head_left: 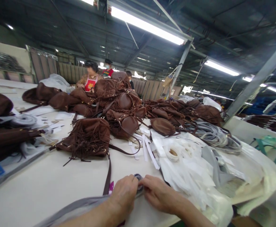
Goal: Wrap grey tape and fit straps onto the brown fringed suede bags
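Note:
Near the table's front edge, my left hand (125,193) is closed on a small roll of grey strip (138,177). My right hand (157,193) pinches the same roll from the other side, with the thumbs and fingertips of both hands close together. A loose length of the grey strip (81,204) trails away to the lower left, beneath my left forearm. The roll's lower part is hidden by my fingers. Just beyond my hands lies a brown fringed bag (88,138), its strap (108,176) reaching down toward my left hand.
Brown bags (114,88) are heaped across the white table (45,186). At right lie crumpled white sheets (182,164) and grey coils (213,135). Another grey roll (24,120) sits at left. Co-workers, one in a red apron (90,84), are behind the heap. A metal post (253,82) rises at right.

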Tool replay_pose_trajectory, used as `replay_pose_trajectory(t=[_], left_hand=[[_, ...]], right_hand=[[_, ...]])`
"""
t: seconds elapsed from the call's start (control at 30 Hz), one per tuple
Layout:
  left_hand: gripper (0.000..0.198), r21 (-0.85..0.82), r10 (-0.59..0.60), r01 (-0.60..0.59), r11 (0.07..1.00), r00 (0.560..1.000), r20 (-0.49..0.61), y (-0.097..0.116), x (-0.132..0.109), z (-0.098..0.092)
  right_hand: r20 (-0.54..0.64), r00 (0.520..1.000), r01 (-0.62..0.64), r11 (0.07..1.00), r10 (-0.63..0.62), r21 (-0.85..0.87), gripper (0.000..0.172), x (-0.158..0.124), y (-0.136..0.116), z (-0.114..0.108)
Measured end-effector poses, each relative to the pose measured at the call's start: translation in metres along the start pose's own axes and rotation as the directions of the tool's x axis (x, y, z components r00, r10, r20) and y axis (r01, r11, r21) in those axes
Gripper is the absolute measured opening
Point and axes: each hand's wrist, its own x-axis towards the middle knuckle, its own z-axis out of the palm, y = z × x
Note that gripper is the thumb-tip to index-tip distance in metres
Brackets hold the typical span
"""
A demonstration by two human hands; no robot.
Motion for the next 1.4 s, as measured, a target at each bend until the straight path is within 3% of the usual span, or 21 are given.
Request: replay_pose_trajectory(t=[0.07,0.13,0.27,0.37,0.43,0.6,0.8,1.0,1.23,1.33,1.4], left_hand=[[0.019,-0.045,-0.044,0.044,0.998,0.999,0.001,0.004,-0.001,-0.003],[0.016,-0.067,-0.002,0.005,0.998,0.999,0.034,0.002,-0.001,-0.011],[0.012,0.029,0.111,-0.114,0.993,0.99,0.091,-0.012,-0.002,-0.03],[0.012,0.094,0.137,-0.143,0.985,0.988,0.064,-0.016,-0.002,-0.029],[0.01,0.088,0.11,-0.115,0.989,0.992,0.056,-0.013,-0.002,-0.023],[0.009,0.056,0.023,-0.026,0.998,0.998,0.066,-0.003,-0.004,-0.008],[0.023,0.06,-0.051,0.043,0.997,0.989,0.139,0.017,0.001,-0.01],[0.032,0.106,-0.061,0.047,0.993,0.989,0.136,0.027,0.003,-0.013],[0.025,-0.009,-0.072,0.073,0.997,0.994,0.081,0.015,-0.001,-0.012],[0.023,-0.063,-0.002,0.007,0.998,0.997,0.081,0.007,-0.007,-0.016],[0.031,-0.059,0.072,-0.067,0.996,0.994,0.084,-0.001,-0.012,-0.021]], right_hand=[[-0.036,0.997,-0.07,0.998,0.07,0.01,0.026,-0.001,-0.007,0.003],[-0.048,0.996,-0.074,0.997,0.074,0.008,0.015,0.001,-0.006,0.007],[0.02,0.995,0.101,0.995,-0.1,-0.009,0.009,0.008,0.008,0.005],[0.044,0.99,0.138,0.99,-0.137,-0.015,0.007,0.011,0.01,-0.006],[0.044,0.995,0.094,0.995,-0.095,0.02,0.005,0.012,0.007,-0.011],[0.052,0.998,0.021,0.996,-0.025,0.084,0.02,0.013,0.005,-0.016],[0.015,1.0,-0.02,1.0,0.02,0.005,0.019,0.024,0.013,-0.011],[-0.069,0.989,-0.138,0.987,0.132,-0.082,0.024,0.024,-0.006,0.002],[-0.081,0.995,0.06,0.998,-0.057,0.034,0.031,-0.002,-0.007,0.005],[-0.057,0.996,0.071,0.996,-0.068,0.052,0.032,-0.005,0.004,0.005],[-0.055,0.995,0.087,0.994,-0.084,0.06,0.03,-0.007,0.009,0.004]])
